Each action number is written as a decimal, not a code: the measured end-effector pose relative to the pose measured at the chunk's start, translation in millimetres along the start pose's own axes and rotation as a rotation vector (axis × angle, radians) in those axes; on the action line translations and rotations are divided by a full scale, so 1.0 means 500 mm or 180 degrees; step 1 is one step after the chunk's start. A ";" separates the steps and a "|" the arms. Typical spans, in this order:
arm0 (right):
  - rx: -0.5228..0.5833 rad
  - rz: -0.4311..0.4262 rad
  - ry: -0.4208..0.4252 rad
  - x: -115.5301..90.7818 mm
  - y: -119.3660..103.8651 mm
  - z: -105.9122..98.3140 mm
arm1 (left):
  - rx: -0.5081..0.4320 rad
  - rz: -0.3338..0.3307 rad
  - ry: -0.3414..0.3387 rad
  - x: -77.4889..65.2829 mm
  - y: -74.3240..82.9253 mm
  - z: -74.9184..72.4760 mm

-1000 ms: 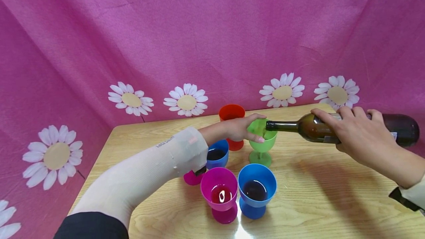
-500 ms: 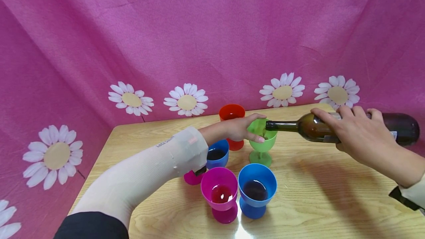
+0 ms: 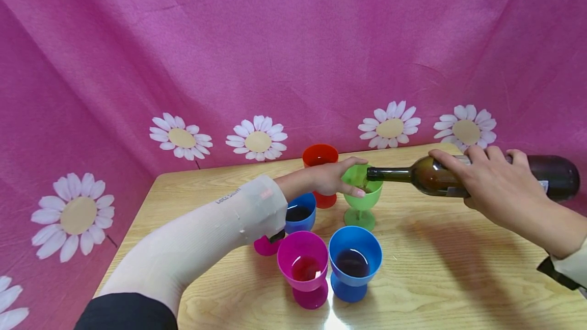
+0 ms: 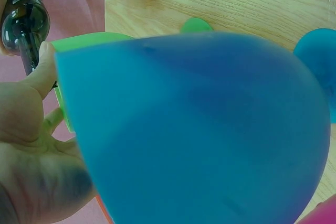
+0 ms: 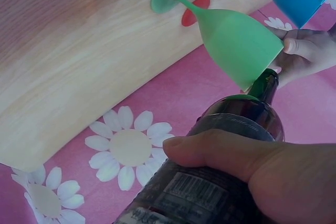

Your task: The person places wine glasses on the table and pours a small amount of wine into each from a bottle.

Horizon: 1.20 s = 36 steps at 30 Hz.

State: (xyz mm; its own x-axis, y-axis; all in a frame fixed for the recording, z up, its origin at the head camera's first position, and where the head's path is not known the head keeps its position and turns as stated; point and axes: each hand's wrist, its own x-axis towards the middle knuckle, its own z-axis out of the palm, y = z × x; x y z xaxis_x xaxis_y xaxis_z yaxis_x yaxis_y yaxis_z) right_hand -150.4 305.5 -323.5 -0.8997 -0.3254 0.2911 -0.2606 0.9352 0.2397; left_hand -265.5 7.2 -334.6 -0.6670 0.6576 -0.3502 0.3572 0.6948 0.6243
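Observation:
My left hand [image 3: 326,179] holds the bowl of a light green goblet [image 3: 369,200], thumb and fingers on either side of it near the rim. The goblet stands upright on the table, with brownish liquid visible inside. From the right, my right hand [image 3: 502,182] grips a dark glass wine bottle [image 3: 435,177] around its body. The bottle lies almost level in the air, its mouth just over the goblet's rim. In the right wrist view, my thumb rests along the label of the bottle [image 5: 197,184]. A blue goblet [image 4: 199,129] hides much of the left wrist view.
Close behind my left hand is a red goblet [image 3: 320,154]. Under my left forearm stand a blue goblet [image 3: 306,218] and a partly hidden pink one [image 3: 266,246]. Nearer are a pink goblet [image 3: 308,289] and another blue goblet [image 3: 351,289], both with liquid inside. Pink flowered cloth [image 3: 293,65] hangs behind the table.
Both hands and the bottle have stayed almost still. The brownish liquid in the green goblet looks slightly higher than one second ago.

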 end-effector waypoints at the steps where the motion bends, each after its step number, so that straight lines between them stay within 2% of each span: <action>1: 0.0000 -0.0004 0.0010 0.000 0.000 0.000 | -0.0006 0.0004 -0.0002 0.000 0.000 0.000; 36: -0.0018 0.0015 -0.0065 0.002 0.000 -0.003 | 0.0007 0.0074 0.0000 -0.001 -0.001 0.000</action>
State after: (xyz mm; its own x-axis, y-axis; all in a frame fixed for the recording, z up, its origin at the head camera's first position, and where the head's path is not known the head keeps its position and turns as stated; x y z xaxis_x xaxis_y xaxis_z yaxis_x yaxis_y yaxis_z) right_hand -150.8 305.1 -322.0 -0.9078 -0.3180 0.2733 -0.2545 0.9359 0.2437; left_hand -265.2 6.7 -334.7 -0.6584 0.6737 -0.3356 0.3741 0.6798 0.6308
